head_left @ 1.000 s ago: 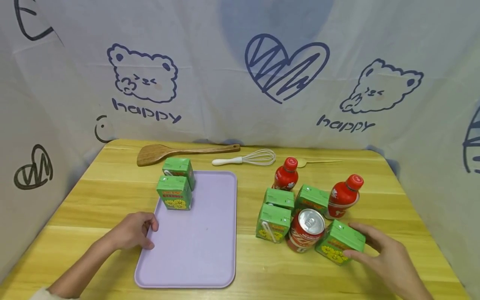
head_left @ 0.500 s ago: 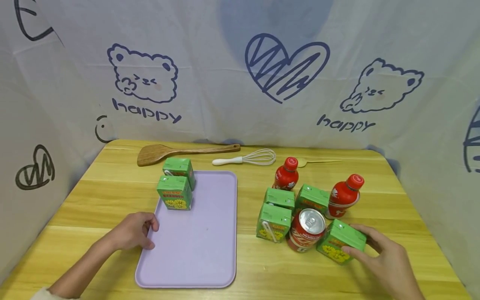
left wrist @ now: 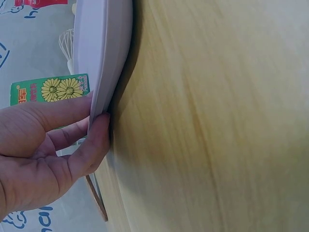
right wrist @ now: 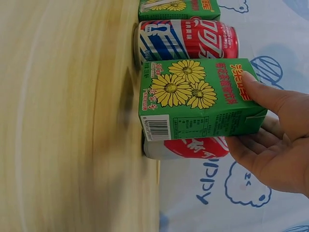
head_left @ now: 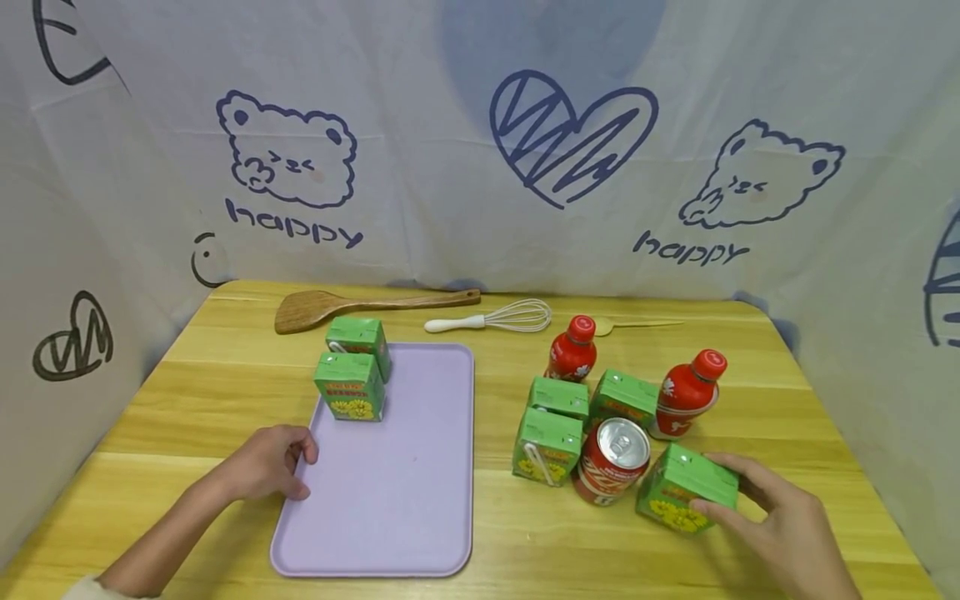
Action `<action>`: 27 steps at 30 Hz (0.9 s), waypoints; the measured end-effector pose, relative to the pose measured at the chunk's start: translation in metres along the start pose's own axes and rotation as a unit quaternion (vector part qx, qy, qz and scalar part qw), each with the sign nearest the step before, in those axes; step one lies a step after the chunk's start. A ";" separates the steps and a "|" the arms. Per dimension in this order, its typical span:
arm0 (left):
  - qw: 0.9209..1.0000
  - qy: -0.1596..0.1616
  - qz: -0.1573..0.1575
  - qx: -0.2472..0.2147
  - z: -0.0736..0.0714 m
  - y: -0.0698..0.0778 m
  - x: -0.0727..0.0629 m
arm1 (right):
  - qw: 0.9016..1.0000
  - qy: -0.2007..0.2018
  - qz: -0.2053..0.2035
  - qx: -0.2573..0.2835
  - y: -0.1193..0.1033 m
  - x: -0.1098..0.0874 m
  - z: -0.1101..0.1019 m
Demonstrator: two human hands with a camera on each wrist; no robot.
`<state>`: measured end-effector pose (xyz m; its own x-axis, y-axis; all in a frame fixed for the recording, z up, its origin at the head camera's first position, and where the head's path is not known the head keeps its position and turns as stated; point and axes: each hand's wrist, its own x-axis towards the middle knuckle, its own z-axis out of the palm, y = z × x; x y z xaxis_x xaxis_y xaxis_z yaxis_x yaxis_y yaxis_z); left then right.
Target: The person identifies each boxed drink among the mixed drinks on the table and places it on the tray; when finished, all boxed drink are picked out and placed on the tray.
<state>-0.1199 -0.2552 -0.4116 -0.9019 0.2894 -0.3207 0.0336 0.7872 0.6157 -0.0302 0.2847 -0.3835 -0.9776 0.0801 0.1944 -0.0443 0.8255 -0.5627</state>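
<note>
My left hand (head_left: 262, 462) pinches the left rim of a lilac tray (head_left: 405, 500); in the left wrist view the thumb and fingers (left wrist: 72, 111) lie on either side of the edge. Two green drink cartons (head_left: 349, 387) stand at the tray's upper left corner. At the right, my right hand (head_left: 783, 521) grips another green drink carton (head_left: 682, 492) with yellow flowers, thumb on one side and fingers on the other. Whether that carton touches the table I cannot tell. Just left of it stands a red cola can (head_left: 611, 471).
Behind the can are several more green cartons (head_left: 547, 446) and two red bottles, one far (head_left: 572, 357) and one right (head_left: 686, 396). Along the back lie a wooden spatula (head_left: 307, 310), a whisk (head_left: 517, 315) and a thin golden utensil (head_left: 637, 323). A printed cloth (head_left: 420, 183) hangs behind.
The carton in my right hand has shifted slightly right and towards me, leaving a little more space from the can. My left hand and the tray stay put.
</note>
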 end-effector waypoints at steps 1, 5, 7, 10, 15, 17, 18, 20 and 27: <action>1.000 0.000 0.001 0.000 0.000 0.000 0.000 | 1.000 -0.002 -0.001 0.000 0.000 -0.001 -0.001; 1.000 0.001 -0.002 0.002 0.000 0.000 -0.001 | 1.000 -0.009 -0.004 -0.004 -0.002 -0.003 -0.005; 1.000 0.002 -0.003 0.002 0.000 0.000 -0.001 | 1.000 -0.016 -0.010 -0.005 -0.005 -0.005 -0.008; 1.000 0.002 -0.003 0.001 0.000 0.000 -0.001 | 0.999 -0.030 -0.017 -0.010 -0.010 -0.007 -0.012; 1.000 0.002 -0.006 -0.005 0.001 0.000 -0.001 | 0.998 -0.058 -0.031 -0.010 -0.022 -0.011 -0.015; 1.000 0.004 -0.008 -0.007 0.001 -0.001 -0.001 | 0.997 -0.067 -0.039 -0.006 -0.028 -0.012 -0.014; 1.000 0.004 -0.007 -0.008 0.001 -0.001 -0.002 | 0.997 -0.072 -0.041 -0.005 -0.031 -0.012 -0.014; 1.000 0.006 -0.011 -0.010 0.002 -0.001 -0.002 | 0.996 -0.078 -0.048 0.001 -0.037 -0.013 -0.012; 1.000 0.008 -0.011 -0.012 0.003 0.000 -0.004 | 0.989 -0.071 -0.121 0.042 -0.062 -0.013 -0.003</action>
<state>-0.1154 -0.2549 -0.4124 -0.9094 0.2632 -0.3221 0.0040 0.7799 0.6259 -0.0138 0.2339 -0.3492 -0.9551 -0.1987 0.2199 -0.2917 0.7614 -0.5789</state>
